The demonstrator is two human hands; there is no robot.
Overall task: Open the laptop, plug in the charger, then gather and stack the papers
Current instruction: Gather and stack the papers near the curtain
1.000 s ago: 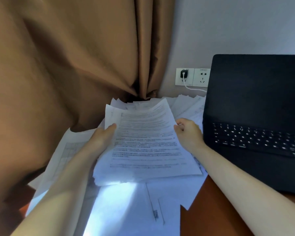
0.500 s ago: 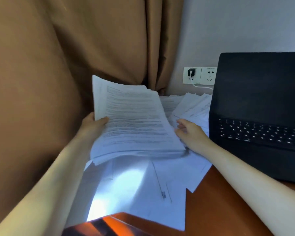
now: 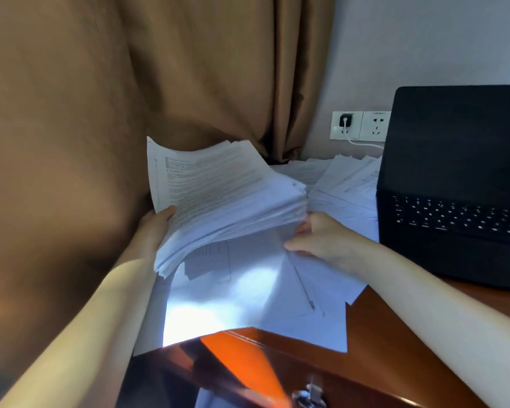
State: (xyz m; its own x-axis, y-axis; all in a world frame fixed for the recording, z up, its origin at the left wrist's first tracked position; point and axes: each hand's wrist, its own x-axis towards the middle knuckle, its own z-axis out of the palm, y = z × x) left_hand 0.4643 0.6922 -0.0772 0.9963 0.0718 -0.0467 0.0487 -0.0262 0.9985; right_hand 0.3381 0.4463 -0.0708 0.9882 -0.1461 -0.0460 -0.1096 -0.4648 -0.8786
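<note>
Black laptop (image 3: 454, 178) is open on the reddish-brown wooden desk (image 3: 380, 334), screen dark, keyboard showing. Thick stack of white printed papers (image 3: 230, 201) is off the desk, left of the laptop, tilted: far-left corner high, near edge sagging. My left hand (image 3: 156, 228) grips the stack's left edge, thumb on the top sheet, fingers hidden underneath. My right hand (image 3: 318, 240) is at the stack's near right corner, the side toward the laptop, with fingers curled against the sheet edges and thumb tucked below. It's grasping the stack, though the exact contact is partly hidden. Loose white sheets (image 3: 248, 290) lie flat on the desk under the stack, left of the laptop. A fanned pile of white papers (image 3: 345, 181) sits just beside the laptop's left edge, behind my right hand. White wall socket (image 3: 374, 126) is behind the laptop's left side. Black charger plug (image 3: 346, 120) sits in its left outlet. White cable (image 3: 362, 144) runs toward the back of the laptop; far end hidden, can't tell if it's in the port. Brown curtain (image 3: 159, 69) hangs further left of the laptop, behind the stack. Small metal part (image 3: 309, 396) on the desk's front, too blurred to identify.
</note>
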